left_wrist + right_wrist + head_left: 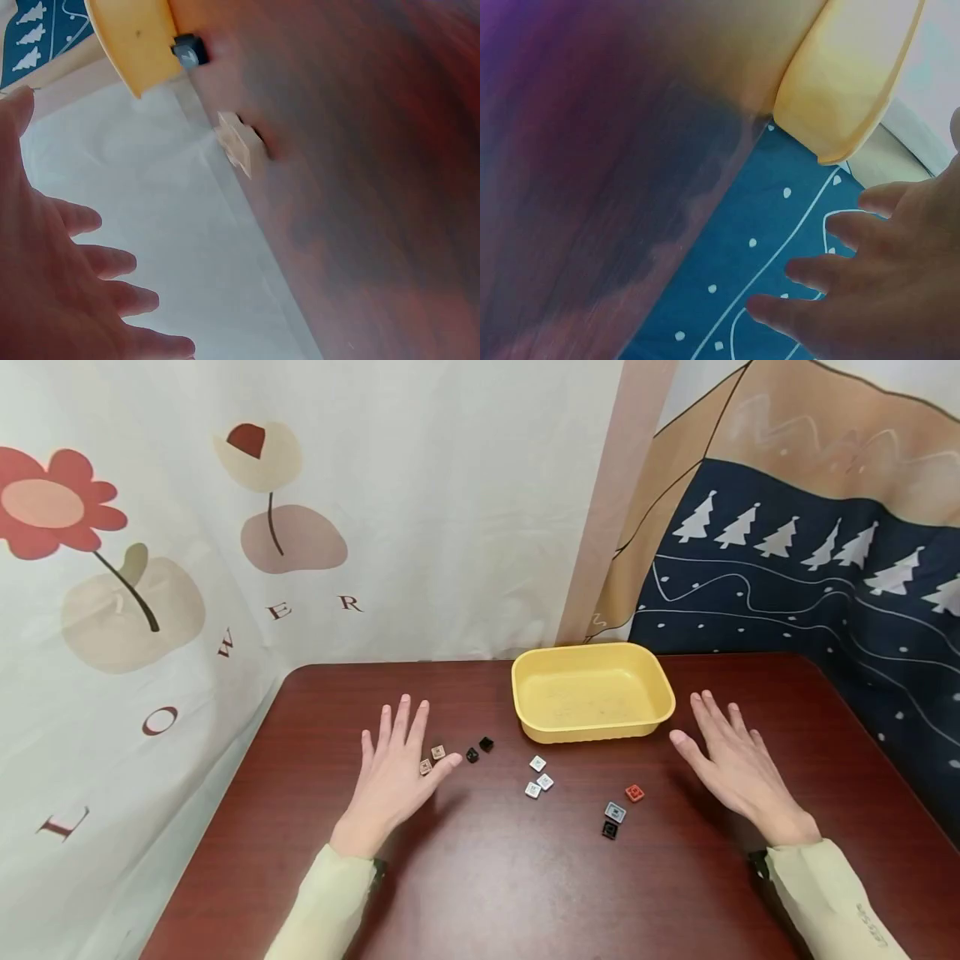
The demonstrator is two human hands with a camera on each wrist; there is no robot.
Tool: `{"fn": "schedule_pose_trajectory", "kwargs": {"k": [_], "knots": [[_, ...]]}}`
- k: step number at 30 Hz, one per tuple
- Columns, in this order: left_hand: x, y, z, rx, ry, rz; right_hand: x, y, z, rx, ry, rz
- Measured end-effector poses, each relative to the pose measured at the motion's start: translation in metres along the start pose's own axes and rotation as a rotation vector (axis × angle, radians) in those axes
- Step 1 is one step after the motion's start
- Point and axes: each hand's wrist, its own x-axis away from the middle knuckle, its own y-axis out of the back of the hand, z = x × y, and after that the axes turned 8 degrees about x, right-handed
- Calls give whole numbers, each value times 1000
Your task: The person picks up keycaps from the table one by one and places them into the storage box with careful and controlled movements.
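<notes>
My left hand hovers over the table's left part with its fingers straight and spread, holding nothing. Closest to its thumb are two beige keycaps, and just right of them two black keycaps. Three white keycaps lie near the middle. A red keycap, a grey keycap and another black keycap form a loose group farther right. Over the right side, my right hand is also spread and bare of any object. The left wrist view shows a beige keycap and a black one close up.
A yellow basin stands at the table's back edge, between the hands and beyond the white keycaps. The dark red-brown table meets a printed curtain behind it and along both sides.
</notes>
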Motion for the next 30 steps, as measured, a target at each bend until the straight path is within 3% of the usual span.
{"fn": "schedule_pose_trajectory", "kwargs": {"k": [12,30], "knots": [[-21,-20,-42,25,-84,38,-16,-3,9,-78,9,66],[-40,-52,-76,-29,-169,164,-5,-6,19,-75,45,59]]}}
